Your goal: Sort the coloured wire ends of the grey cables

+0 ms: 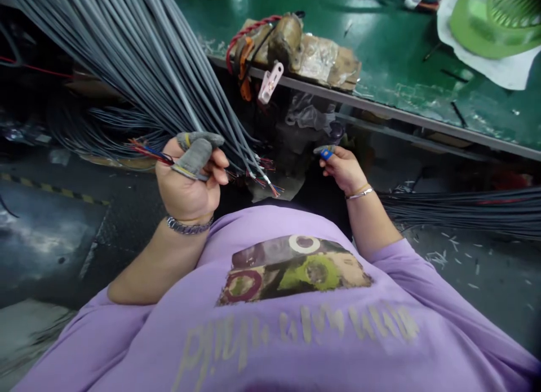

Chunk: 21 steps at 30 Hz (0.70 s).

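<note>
At left centre, my left hand (pixel 190 178) is closed round a grey cable (pixel 181 105) near its stripped end. Thin coloured wires (pixel 146 150) stick out of the fist on its left side. Grey finger covers sit on the thumb and a finger of this hand. My right hand (pixel 343 165) is apart from it on the right, its fingers pinched together at a small blue item (pixel 326 154) by the fingertips; whether it is held or worn is unclear. Other loose wire ends (pixel 274 189) hang between the hands.
A green workbench (pixel 389 54) spans the top, with a taped block (pixel 321 59), a pink clip (pixel 270 83) and a green plastic item (pixel 494 20). A dark cable bundle (pixel 465 209) lies at the right; more cables (pixel 101 121) are at the left.
</note>
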Each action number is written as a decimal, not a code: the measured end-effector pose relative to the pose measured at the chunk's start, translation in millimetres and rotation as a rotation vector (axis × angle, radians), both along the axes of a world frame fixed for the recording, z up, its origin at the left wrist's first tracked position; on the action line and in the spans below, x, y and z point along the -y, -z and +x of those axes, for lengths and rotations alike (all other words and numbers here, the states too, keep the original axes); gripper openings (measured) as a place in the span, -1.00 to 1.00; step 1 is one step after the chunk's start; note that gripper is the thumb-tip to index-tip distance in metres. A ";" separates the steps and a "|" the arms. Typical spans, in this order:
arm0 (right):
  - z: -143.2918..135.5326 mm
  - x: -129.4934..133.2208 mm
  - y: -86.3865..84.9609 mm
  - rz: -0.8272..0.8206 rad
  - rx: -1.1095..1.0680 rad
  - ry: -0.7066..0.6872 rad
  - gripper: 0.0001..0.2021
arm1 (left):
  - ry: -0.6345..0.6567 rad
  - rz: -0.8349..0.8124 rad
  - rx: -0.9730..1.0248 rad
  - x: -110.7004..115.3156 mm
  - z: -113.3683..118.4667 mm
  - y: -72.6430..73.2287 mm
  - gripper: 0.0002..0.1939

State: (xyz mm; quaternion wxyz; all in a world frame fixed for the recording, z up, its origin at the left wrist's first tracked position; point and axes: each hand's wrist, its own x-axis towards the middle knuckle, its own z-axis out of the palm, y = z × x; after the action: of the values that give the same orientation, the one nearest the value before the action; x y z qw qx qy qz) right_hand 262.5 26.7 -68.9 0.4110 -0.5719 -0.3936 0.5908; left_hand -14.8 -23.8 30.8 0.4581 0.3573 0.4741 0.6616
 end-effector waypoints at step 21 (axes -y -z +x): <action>-9.8 13.1 -12.3 0.008 0.091 -0.288 -0.66 | 0.204 -0.128 -0.108 2.4 -0.9 17.9 -0.81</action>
State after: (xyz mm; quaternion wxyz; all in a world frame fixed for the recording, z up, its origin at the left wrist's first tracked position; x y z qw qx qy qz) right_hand 252.8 13.6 -56.6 0.3059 -0.5340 -0.4922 0.6157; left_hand -15.7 -26.2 12.9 0.5189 0.4088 0.5004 0.5596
